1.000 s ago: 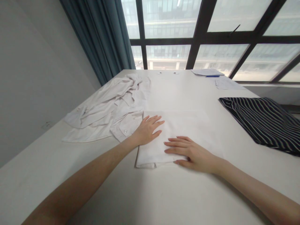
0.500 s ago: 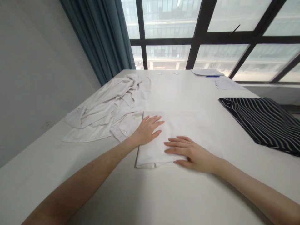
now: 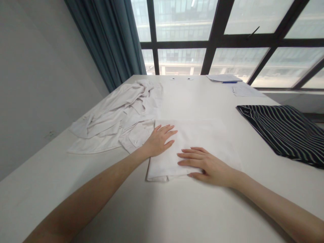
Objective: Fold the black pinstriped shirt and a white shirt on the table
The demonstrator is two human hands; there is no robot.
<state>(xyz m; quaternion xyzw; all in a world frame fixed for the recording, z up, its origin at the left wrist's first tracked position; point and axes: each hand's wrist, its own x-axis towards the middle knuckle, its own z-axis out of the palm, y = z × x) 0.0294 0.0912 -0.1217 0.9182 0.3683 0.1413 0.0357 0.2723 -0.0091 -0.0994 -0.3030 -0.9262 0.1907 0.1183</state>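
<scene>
A white garment (image 3: 197, 133), folded into a flat rectangle, lies on the white table (image 3: 182, 209). My left hand (image 3: 159, 140) rests flat on its left side, fingers spread slightly. Lower and to the right, my right hand (image 3: 205, 165) lies over the near part of the garment, palm down with its fingers stretched out. Neither hand grips anything. Just left of the folded piece is a crumpled white garment (image 3: 131, 101). A buttoned cuff (image 3: 139, 135) shows beside my left hand; which garment it belongs to I cannot tell.
A black-and-white striped garment (image 3: 286, 131) lies flat at the right edge of the table. Papers (image 3: 222, 78) and a blue pen (image 3: 230, 82) are at the far right corner. Behind the table are a blue curtain (image 3: 108, 40) and a dark-framed window (image 3: 182, 44).
</scene>
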